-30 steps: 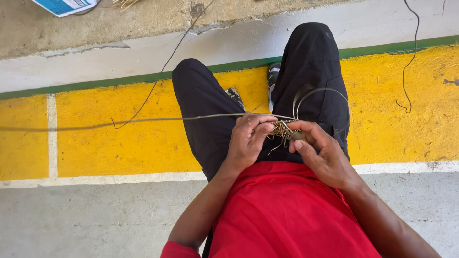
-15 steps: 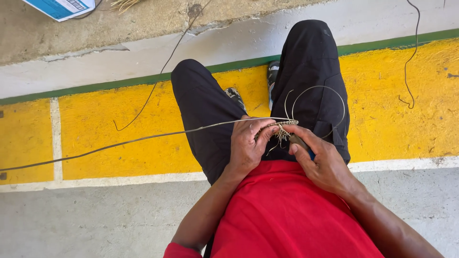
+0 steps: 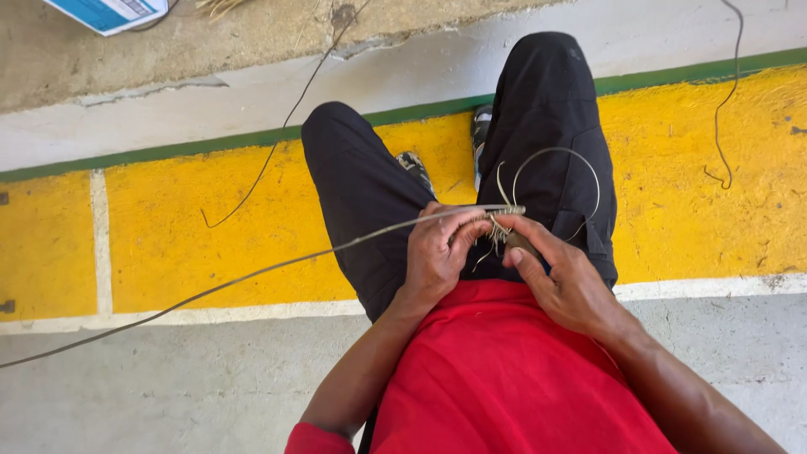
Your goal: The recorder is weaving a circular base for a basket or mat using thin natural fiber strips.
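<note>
A long thin strand [image 3: 252,276] is running in from the far left, now dropping lower across the yellow floor band [image 3: 168,244] than a second ago, so it is being drawn through. The left hand [image 3: 437,256] is pinching it, fingers clenched. The small woven knot [image 3: 501,229] is sitting between both hands over the lap. The right hand [image 3: 565,282] is gripping the knot's base; a curled loop [image 3: 559,151] is rising behind. The weave itself is too fine to read.

Left: long strand [image 3: 252,273] slants across bare yellow floor [image 3: 168,227]; ahead: black-trousered knees [image 3: 546,109] block | right: loose cord [image 3: 723,109]; open floor around
</note>
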